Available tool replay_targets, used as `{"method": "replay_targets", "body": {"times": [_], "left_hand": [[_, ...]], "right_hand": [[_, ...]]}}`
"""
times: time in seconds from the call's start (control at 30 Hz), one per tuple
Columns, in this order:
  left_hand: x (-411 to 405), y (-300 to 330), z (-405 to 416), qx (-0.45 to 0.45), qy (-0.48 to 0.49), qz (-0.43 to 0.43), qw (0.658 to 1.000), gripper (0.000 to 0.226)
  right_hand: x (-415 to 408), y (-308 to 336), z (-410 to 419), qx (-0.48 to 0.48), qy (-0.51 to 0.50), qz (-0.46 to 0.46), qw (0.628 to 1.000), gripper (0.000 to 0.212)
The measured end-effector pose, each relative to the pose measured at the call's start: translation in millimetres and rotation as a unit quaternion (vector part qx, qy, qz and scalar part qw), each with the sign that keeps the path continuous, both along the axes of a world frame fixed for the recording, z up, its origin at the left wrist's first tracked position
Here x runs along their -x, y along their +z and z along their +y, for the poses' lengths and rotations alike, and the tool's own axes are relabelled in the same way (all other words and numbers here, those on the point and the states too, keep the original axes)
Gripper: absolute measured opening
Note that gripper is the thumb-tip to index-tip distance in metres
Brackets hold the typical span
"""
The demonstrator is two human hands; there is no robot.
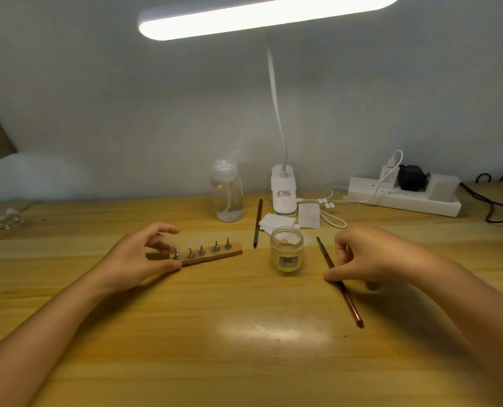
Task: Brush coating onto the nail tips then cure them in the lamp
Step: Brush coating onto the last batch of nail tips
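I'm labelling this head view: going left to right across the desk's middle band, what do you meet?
Left hand → wooden strip of nail tips → spare brush → glass jar → held brush → right hand.

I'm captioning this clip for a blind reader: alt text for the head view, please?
A left hand pinches the end stand on a wooden strip of nail tips, while the right hand holds a brush beside a small glass jar on a wooden desk.
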State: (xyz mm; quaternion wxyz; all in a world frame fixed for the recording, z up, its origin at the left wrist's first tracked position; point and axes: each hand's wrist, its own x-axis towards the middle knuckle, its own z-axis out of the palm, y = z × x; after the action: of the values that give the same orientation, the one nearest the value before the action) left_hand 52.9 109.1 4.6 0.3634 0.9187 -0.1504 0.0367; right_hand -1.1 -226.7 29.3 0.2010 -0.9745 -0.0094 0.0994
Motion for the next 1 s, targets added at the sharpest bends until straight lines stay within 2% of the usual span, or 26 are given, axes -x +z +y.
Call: {"method": "replay_targets", "body": {"times": [0.13, 0.23, 0.37, 0.43, 0.5, 0.53, 0.6, 0.63, 0.67, 0.7, 0.73, 0.8, 0.83, 0.93, 1.0], "left_hand": [[22.7, 3.7, 0.4, -0.003, -0.052, 0.058, 0.997, 0.047], [35.8, 2.4, -22.5, 0.008, -0.092, 0.073, 0.993, 0.043], [41.9, -1.3, -63.2, 0.03, -0.138, 0.083, 0.987, 0.036], [42.2, -3.4, -79.0, 0.046, -0.15, 0.088, 0.984, 0.033], [42.3, -4.8, -90.9, 0.057, -0.163, 0.09, 0.981, 0.028], [41.9, -4.7, -96.1, 0.064, -0.17, 0.094, 0.979, 0.025], [41.3, -3.5, -104.5, 0.074, -0.18, 0.103, 0.975, 0.022], [40.4, -2.6, -108.3, 0.075, -0.184, 0.106, 0.974, 0.022], [39.9, -2.4, -110.7, 0.076, -0.185, 0.107, 0.974, 0.022], [39.5, -2.6, -112.1, 0.078, -0.183, 0.104, 0.975, 0.022], [39.3, -3.5, -112.7, 0.082, -0.179, 0.1, 0.975, 0.023], [40.2, -7.2, -111.6, 0.097, -0.169, 0.089, 0.977, 0.023], [40.7, -9.1, -110.9, 0.102, -0.164, 0.084, 0.978, 0.024], [40.8, -12.0, -109.9, 0.105, -0.161, 0.08, 0.978, 0.023], [40.1, -11.5, -108.9, 0.11, -0.172, 0.086, 0.975, 0.021]], "right_hand": [[4.8, 0.7, 7.6, 0.044, 0.026, -0.035, 0.998, 0.018], [7.8, 10.3, 5.6, 0.014, 0.031, 0.001, 0.999, 0.019], [9.7, 31.7, -13.0, -0.134, 0.024, 0.017, 0.991, 0.023], [12.8, 40.6, -26.7, -0.258, 0.01, 0.004, 0.966, 0.022], [15.5, 46.3, -37.0, -0.431, -0.002, -0.001, 0.902, 0.022], [16.6, 48.5, -40.5, -0.536, -0.002, 0.002, 0.844, 0.027], [17.5, 50.2, -42.4, -0.713, 0.014, 0.011, 0.701, 0.031], [17.3, 50.2, -41.8, -0.763, 0.025, 0.007, 0.646, 0.03], [18.2, 50.7, -39.6, -0.781, 0.026, -0.007, 0.623, 0.026], [17.4, 49.9, -36.6, -0.771, 0.019, -0.031, 0.636, 0.017], [16.8, 49.6, -31.8, -0.74, 0.002, -0.061, 0.67, 0.007], [14.1, 44.6, -24.3, -0.667, -0.033, -0.113, 0.735, 0.017], [12.8, 41.7, -19.6, -0.646, -0.048, -0.132, 0.75, 0.022], [11.6, 37.5, -7.6, -0.625, -0.066, -0.149, 0.764, 0.04], [11.4, 35.0, -0.9, -0.587, -0.059, -0.16, 0.791, 0.042]]}}
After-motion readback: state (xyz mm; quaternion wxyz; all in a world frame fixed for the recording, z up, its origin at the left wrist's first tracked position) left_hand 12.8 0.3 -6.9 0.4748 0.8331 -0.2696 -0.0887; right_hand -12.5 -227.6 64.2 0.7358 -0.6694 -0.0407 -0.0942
